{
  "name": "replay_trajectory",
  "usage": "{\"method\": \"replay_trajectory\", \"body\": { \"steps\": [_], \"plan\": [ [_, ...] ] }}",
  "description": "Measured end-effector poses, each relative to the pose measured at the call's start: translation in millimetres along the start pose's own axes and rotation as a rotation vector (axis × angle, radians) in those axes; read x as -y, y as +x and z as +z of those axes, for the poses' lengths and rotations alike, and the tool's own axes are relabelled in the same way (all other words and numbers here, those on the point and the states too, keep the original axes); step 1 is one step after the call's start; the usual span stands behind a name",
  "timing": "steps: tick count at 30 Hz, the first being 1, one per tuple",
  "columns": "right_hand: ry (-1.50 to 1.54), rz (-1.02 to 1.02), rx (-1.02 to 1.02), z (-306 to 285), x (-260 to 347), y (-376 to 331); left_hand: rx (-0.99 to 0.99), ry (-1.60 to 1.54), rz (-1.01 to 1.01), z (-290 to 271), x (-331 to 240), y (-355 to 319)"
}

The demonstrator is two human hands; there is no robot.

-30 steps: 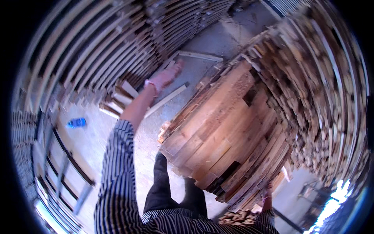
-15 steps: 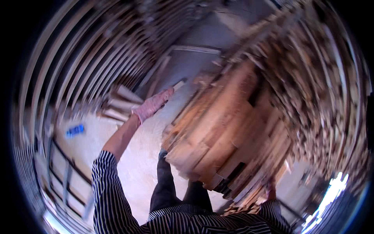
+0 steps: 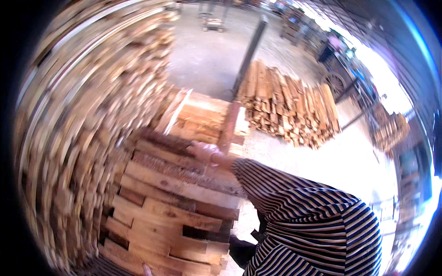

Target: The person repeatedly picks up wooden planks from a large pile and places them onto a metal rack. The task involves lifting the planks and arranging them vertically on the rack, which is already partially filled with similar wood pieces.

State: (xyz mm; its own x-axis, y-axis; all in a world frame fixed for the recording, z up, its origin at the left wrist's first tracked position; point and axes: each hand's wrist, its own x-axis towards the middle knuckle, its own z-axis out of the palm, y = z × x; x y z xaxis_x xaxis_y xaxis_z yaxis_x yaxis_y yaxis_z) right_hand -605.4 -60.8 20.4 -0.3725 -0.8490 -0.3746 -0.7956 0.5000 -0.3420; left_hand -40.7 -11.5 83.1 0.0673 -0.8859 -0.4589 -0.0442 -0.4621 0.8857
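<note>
"So, where is the right hand (image 3: 205, 152) sitting just now?"

"It's lying over the dark plank (image 3: 165, 141) along the far side of the plank stack (image 3: 152, 225), with the fingers pointing left. Blur is hiding the fingertips, so I can't tell whether they're gripping the wood or only resting on it."

"And the left hand (image 3: 147, 270)?"

"Only what looks like a fingertip is showing at the bottom edge, so I can't tell whether it's spread or holding anything."

"How would you be handling that plank well?"

"I'd be getting the fingers under an edge before putting weight on it, keeping the wrist straight and lifting with both hands. That surface is looking rough, so I'd be sliding the palm as little as possible and watching for splinters."

"Is anything standing in the way?"

"A dark post (image 3: 251, 55) is rising just past the wrist, so I'd be swinging long pieces clear of it. The tall lumber pile (image 3: 101, 92) is crowding the left side, and a pale strip (image 3: 178, 110) is lying beyond the hand. Gaps such as the dark slot (image 3: 202, 232) are breaking up the top layer, so I'd be minding fingers there. Farther off, a timber bundle (image 3: 285, 106) is resting on the floor."
</note>
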Motion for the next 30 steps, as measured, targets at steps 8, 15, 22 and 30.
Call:
{"method": "replay_trajectory", "body": {
  "steps": [8,15,22,30],
  "plan": [
    [0.403,0.115,-0.018,-35,32,-2,-0.086,0.278,0.421,254,-128,-38],
    [0.676,-0.478,-0.241,-86,-145,2,0.135,0.484,0.725,567,-119,-68],
    [0.541,0.394,-0.839,-240,-565,40,0.993,-0.058,-0.138,925,59,-46],
    [0.305,0.988,-0.682,-346,-716,131,1.072,0.070,-0.620,1240,105,-102]
  ]
}}
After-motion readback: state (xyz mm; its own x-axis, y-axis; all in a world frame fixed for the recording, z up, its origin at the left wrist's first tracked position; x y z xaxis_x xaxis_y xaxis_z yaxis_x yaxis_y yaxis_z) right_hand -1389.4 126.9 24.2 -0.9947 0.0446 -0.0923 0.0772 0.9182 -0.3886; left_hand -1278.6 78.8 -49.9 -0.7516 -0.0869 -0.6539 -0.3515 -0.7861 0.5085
